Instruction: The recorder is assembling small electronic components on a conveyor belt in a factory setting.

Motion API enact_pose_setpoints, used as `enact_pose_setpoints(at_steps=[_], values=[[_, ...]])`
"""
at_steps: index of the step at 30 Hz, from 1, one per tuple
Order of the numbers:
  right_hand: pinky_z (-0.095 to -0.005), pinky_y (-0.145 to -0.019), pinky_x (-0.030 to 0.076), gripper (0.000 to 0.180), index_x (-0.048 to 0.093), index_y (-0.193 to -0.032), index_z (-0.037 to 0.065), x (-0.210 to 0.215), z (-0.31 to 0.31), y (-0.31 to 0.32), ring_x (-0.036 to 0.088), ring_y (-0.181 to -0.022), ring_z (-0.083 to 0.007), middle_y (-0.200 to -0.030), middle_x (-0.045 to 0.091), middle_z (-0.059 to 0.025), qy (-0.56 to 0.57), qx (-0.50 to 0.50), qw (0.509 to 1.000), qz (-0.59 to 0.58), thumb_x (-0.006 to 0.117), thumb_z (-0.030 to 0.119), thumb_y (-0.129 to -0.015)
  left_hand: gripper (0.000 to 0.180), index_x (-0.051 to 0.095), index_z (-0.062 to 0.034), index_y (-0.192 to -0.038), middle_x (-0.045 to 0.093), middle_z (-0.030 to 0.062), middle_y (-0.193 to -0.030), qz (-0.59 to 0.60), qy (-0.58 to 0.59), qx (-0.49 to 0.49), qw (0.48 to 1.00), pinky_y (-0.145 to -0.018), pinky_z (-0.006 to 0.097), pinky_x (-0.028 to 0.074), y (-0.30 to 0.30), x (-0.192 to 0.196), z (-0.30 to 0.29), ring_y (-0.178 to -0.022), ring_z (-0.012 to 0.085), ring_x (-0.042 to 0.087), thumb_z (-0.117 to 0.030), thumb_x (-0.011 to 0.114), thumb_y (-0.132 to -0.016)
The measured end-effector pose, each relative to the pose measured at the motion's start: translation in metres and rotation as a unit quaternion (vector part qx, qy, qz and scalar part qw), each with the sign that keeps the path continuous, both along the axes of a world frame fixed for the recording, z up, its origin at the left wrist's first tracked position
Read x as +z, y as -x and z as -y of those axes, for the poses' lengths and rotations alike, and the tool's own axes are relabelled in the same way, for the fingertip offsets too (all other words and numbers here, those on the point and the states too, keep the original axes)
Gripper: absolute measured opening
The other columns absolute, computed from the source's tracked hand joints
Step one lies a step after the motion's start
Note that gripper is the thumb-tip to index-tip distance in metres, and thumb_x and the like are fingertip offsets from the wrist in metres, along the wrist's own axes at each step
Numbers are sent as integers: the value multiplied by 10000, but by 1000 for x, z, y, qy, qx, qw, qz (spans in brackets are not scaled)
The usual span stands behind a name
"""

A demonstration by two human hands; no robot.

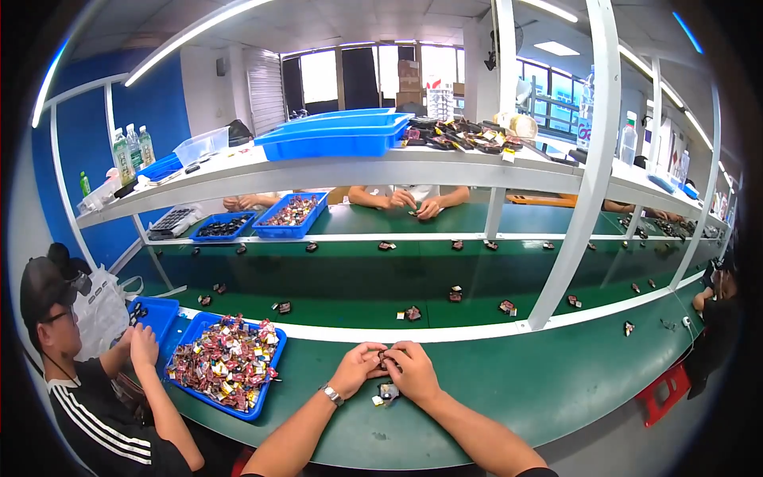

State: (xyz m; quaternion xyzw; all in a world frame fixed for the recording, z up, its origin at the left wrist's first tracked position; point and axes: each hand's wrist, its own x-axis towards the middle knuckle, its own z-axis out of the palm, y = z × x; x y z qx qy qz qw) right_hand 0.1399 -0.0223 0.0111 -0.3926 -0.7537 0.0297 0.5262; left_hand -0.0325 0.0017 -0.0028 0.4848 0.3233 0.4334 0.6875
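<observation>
My left hand (357, 369) and my right hand (411, 370) meet over the green bench (509, 381), fingers pinched together on one small dark part (386, 359) held between them. A watch sits on my left wrist. Just below the hands a second small dark-and-white part (387, 391) lies on the bench, with a tiny pale piece beside it.
A blue tray (226, 362) full of red and mixed-colour small parts stands left of my hands. A person at my left works over another blue tray (157, 312). Small dark parts ride the green conveyor (413, 313). Someone's hands (417, 203) work across the belt. White frame posts (580, 207) rise ahead.
</observation>
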Motion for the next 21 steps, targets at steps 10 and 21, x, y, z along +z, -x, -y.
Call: enact_pose_setpoints(at_steps=[10, 21], values=[[-343, -702, 543, 160, 684, -931, 38, -1, 0, 5, 627, -857, -250, -962, 608, -90, -3, -18, 1000, 4, 713, 34, -773, 221, 516, -18, -1186, 647, 103, -1097, -29, -24, 31, 999, -837, 321, 565, -4, 1, 3, -995, 175, 643, -89, 520, -977], [-286, -698, 558, 153, 684, -978, 13, -6, -4, 1, 683, -780, -199, -963, 643, -122, 168, 50, 976, -131, 698, 40, -828, 155, 546, 1, -1113, 669, 91, -1042, -125, -81, 79, 986, -744, 276, 564, -14, 1, 5, -924, 141, 645, -53, 521, -970]])
